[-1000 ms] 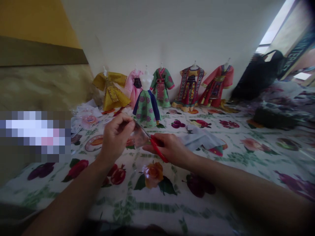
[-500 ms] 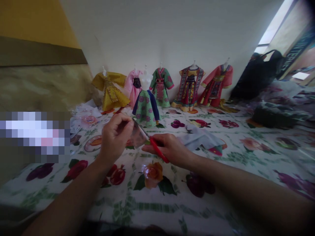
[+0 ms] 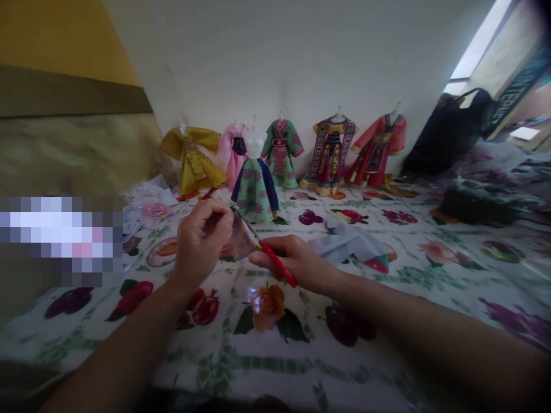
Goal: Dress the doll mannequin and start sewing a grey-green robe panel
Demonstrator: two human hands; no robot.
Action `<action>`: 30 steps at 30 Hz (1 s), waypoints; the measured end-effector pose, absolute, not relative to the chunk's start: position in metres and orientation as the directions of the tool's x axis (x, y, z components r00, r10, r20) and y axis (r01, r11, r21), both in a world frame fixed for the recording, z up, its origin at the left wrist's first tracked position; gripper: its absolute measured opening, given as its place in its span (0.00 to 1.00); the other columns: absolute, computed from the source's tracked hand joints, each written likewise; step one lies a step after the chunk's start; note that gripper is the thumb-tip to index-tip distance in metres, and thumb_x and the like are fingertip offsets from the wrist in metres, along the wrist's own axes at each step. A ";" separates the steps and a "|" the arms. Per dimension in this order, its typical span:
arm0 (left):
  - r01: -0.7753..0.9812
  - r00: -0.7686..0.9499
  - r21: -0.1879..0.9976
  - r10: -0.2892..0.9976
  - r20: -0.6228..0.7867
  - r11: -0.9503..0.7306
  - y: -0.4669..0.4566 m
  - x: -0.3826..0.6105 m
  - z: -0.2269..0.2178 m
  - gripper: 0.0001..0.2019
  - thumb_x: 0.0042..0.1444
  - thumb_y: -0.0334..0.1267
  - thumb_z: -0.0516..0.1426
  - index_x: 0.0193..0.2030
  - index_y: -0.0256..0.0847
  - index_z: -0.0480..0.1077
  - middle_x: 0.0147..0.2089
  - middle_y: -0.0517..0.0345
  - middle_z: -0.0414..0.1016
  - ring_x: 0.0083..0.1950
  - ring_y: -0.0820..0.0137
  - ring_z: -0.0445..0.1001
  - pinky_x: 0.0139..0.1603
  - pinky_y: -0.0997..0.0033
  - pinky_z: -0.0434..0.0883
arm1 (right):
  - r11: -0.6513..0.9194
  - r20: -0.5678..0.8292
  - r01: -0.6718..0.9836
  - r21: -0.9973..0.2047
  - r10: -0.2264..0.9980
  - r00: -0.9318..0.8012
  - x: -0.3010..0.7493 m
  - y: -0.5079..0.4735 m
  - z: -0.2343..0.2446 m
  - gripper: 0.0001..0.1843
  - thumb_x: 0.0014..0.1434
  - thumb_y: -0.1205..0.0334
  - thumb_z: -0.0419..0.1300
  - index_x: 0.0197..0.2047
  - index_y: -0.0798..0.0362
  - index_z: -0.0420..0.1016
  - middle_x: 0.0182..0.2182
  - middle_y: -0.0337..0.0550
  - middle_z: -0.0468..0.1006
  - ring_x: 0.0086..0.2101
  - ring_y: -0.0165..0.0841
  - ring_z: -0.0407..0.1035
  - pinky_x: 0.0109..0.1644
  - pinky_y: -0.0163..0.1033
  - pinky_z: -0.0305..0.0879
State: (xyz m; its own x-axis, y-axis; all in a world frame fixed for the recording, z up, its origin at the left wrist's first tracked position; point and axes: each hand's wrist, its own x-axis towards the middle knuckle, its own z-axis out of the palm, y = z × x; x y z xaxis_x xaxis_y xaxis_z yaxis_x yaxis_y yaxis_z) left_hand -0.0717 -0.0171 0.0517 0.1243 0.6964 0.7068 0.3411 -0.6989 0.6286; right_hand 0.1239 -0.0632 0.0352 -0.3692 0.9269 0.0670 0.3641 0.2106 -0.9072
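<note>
My left hand (image 3: 204, 235) pinches the upper left corner of a small sheer piece of fabric (image 3: 241, 240), held above the table. Red-handled scissors (image 3: 278, 264) are gripped in my right hand (image 3: 297, 258), their blades pointing up and left along the fabric's upper edge toward my left fingertips. Just behind my hands stands a small dress form (image 3: 255, 175) with a bare white bust and a green floral skirt with dark blue side panels. The fabric's lower end reaches close to my right fingertips.
Several miniature costumes on stands line the wall, among them a yellow one (image 3: 193, 158) and a red one (image 3: 381, 149). Pale sheer cloth (image 3: 348, 244) lies right of my hands on the fruit-patterned tablecloth (image 3: 262, 378). Plastic-wrapped items (image 3: 477, 198) sit at the right, more (image 3: 150, 201) at the left.
The scissors have closed: their red handles now lie together, and the blades lie along the fabric's edge. Both hands stay in almost the same place.
</note>
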 end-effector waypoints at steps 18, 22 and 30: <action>0.333 0.096 0.670 0.731 0.676 -0.664 -0.015 -0.071 0.051 0.02 0.54 0.33 0.59 0.32 0.42 0.70 0.30 0.63 0.71 0.32 0.72 0.70 0.36 0.71 0.69 | 0.189 0.032 0.369 -0.910 0.919 -0.392 0.123 -0.064 0.037 0.25 0.58 0.41 0.62 0.25 0.52 0.62 0.20 0.33 0.61 0.22 0.25 0.52 0.26 0.36 0.47; 0.331 0.106 0.663 0.725 0.681 -0.671 -0.015 -0.071 0.050 0.02 0.54 0.33 0.59 0.32 0.42 0.70 0.31 0.62 0.71 0.32 0.72 0.70 0.36 0.72 0.68 | 0.169 0.019 0.351 -0.921 0.920 -0.391 0.123 -0.065 0.037 0.26 0.58 0.40 0.62 0.25 0.52 0.62 0.19 0.33 0.61 0.22 0.25 0.53 0.26 0.36 0.46; 0.312 0.111 0.670 0.727 0.678 -0.673 -0.015 -0.071 0.050 0.03 0.54 0.31 0.59 0.32 0.42 0.69 0.30 0.63 0.71 0.31 0.73 0.70 0.35 0.71 0.68 | 0.124 0.007 0.259 -0.958 0.911 -0.412 0.122 -0.064 0.032 0.25 0.58 0.41 0.63 0.25 0.52 0.61 0.19 0.32 0.61 0.22 0.25 0.55 0.25 0.35 0.48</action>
State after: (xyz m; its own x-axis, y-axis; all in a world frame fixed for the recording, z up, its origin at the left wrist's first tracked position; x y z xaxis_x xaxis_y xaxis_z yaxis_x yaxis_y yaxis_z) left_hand -0.0708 -0.0151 0.0501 0.1113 0.7266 0.6780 0.3121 -0.6733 0.6703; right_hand 0.1218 -0.0644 0.0316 -0.4120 0.9112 0.0070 0.2589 0.1244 -0.9579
